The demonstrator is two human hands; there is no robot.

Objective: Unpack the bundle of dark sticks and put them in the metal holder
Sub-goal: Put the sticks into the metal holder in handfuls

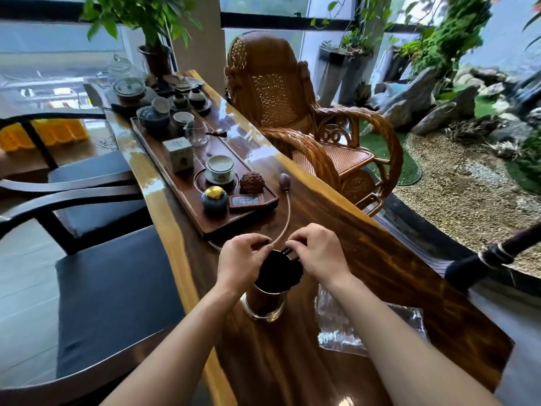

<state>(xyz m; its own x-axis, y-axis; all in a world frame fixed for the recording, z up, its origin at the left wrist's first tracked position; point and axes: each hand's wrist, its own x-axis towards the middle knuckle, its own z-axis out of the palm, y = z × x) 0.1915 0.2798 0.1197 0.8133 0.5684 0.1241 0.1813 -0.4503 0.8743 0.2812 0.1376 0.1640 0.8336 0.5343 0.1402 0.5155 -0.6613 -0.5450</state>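
Two hands, both mine, meet at lower centre of the frame over the metal holder point(265, 303), which stands upright on the wooden table point(380, 259). My left hand point(241, 259) has its thumb and forefinger pinched together at the top of the dark sticks point(279, 269), and my right hand point(317, 254) pinches the same way from the other side; the other fingers are curled in. Whether I am nipping a few stick tips or some tie around them I cannot tell, since my fingertips cover the spot.

The sticks already stand in the holder as a tight black mass, leaning a little toward the upper right, with a couple of tips poking out near my right fingers. The clear plastic wrapper point(366, 323) lies empty and crumpled just right of the holder.

I judge these sticks to be light, thin and stiff, likely brittle, so snapping is the risk. Better to grip several together near their upper ends, gently, than to bend one alone. The holder looks polished, and with the weight leaning it could tip, so a steadying hand on its rim would be wise.
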